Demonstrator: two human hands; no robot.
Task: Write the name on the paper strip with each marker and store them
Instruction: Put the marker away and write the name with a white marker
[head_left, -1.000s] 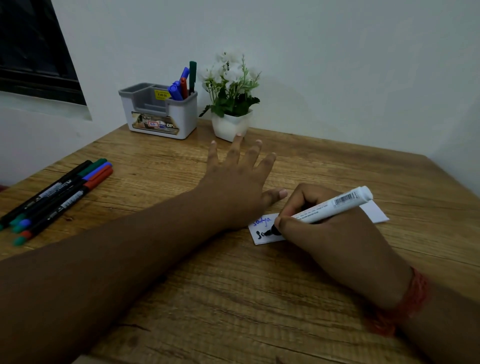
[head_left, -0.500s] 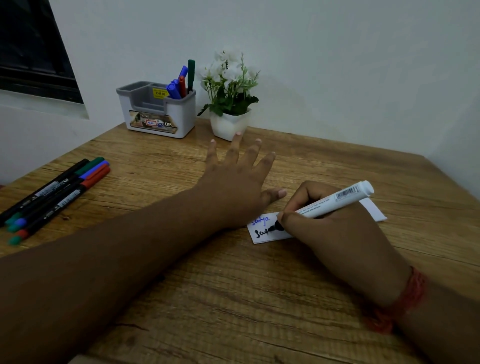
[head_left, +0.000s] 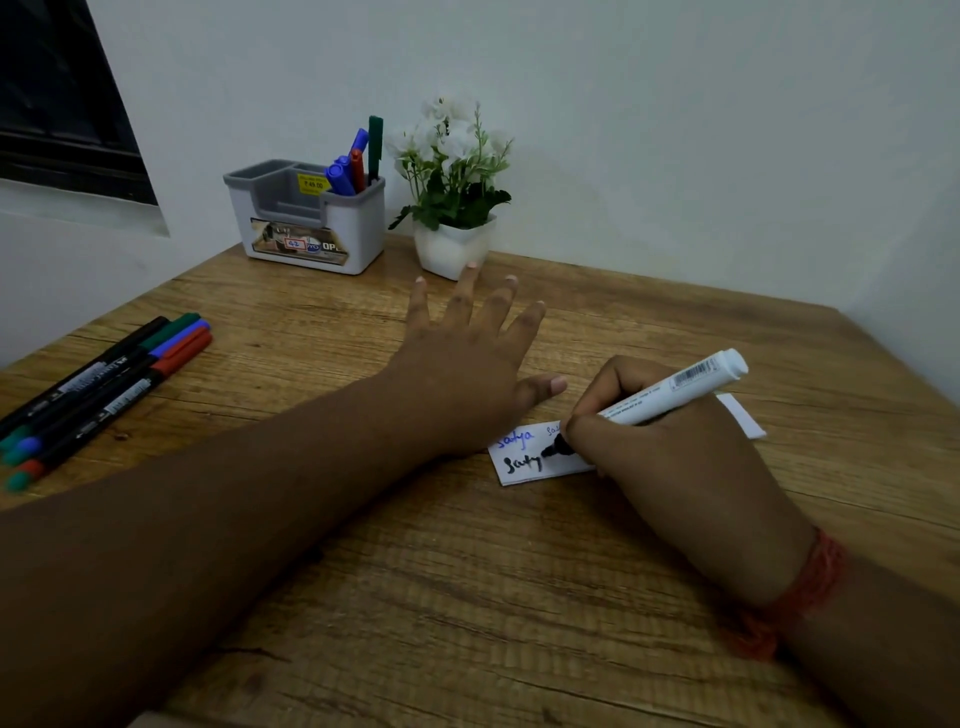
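A white paper strip (head_left: 522, 460) lies on the wooden table (head_left: 467, 597), with blue writing on its upper line and black letters below. My right hand (head_left: 675, 457) grips a white-barrelled black marker (head_left: 670, 392), its tip on the strip at the end of the black word. My left hand (head_left: 467, 358) lies flat with fingers spread, its heel on the strip's left end. Much of the strip is hidden under both hands. Several capped markers (head_left: 104, 384) lie side by side at the table's left edge. A grey-white organiser (head_left: 311, 228) at the back holds several markers (head_left: 356, 161).
A white pot of white flowers (head_left: 452, 197) stands right of the organiser, just beyond my left fingertips. The wall runs behind the table and closes in at the right. A dark window (head_left: 57, 104) is at the upper left.
The black word on the strip has grown by a few letters as my right hand moved the marker tip rightward. My left hand has stayed in place.
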